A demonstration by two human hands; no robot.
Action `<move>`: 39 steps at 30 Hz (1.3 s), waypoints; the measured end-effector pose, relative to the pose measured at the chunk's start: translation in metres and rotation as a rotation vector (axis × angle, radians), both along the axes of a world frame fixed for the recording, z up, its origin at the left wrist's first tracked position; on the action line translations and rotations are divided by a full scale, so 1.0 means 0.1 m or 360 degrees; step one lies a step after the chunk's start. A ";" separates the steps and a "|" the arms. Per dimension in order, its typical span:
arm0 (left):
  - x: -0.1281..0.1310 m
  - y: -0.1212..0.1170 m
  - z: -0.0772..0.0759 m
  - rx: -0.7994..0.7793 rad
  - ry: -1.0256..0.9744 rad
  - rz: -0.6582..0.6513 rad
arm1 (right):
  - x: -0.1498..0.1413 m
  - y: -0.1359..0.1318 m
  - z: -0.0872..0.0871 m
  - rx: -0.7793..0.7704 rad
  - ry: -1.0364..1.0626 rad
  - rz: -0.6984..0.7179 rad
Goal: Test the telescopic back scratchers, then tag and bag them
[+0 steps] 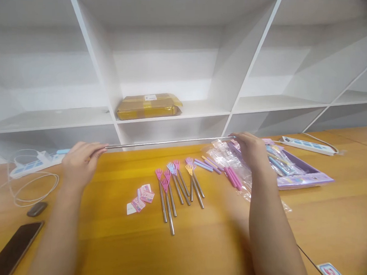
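Observation:
A telescopic back scratcher [167, 143], drawn out long, stretches level between my two hands above the table. My left hand [81, 161] is closed round its thicker metal end. At the thin end my right hand [250, 147] grips it, with a bit of pale blue showing at the fingers; the head itself is hidden. Below lie several short back scratchers [171, 190] with pink, blue and yellow hand-shaped heads and metal rods. Beside them are small pink printed cards [143, 197]. Pink grip sleeves [233, 178] and thin blue, purple and yellow tubes [204, 165] lie near my right forearm.
A purple box [304, 178] with wrapped pieces and clear plastic bags [225, 154] sits right. Power strips [309, 145] stand at both sides, with white cables. A phone [14, 247] lies at lower left. A taped parcel [150, 106] rests on the white shelf [203, 110].

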State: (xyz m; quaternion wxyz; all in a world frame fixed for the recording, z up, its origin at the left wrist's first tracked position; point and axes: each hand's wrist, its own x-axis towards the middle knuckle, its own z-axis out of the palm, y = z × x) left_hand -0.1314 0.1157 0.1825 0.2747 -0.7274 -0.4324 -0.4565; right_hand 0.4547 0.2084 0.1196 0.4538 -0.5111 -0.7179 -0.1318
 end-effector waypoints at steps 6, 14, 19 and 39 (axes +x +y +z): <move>-0.07 -0.09 0.05 -0.0001 0.0017 -0.0005 | -0.01 -0.02 0.02 0.0020 -0.0020 0.0037; -0.01 -0.15 0.09 0.0033 0.0077 -0.0058 | -0.41 -0.11 0.14 -0.0044 -0.0209 0.0161; 0.52 -0.10 -0.12 0.0067 0.0092 -0.0223 | -1.20 -0.33 0.23 0.0131 -0.0443 0.0397; 1.34 -0.29 -0.55 -0.0279 0.0114 -0.0480 | -2.28 -1.00 0.28 -0.0161 -0.0840 0.0585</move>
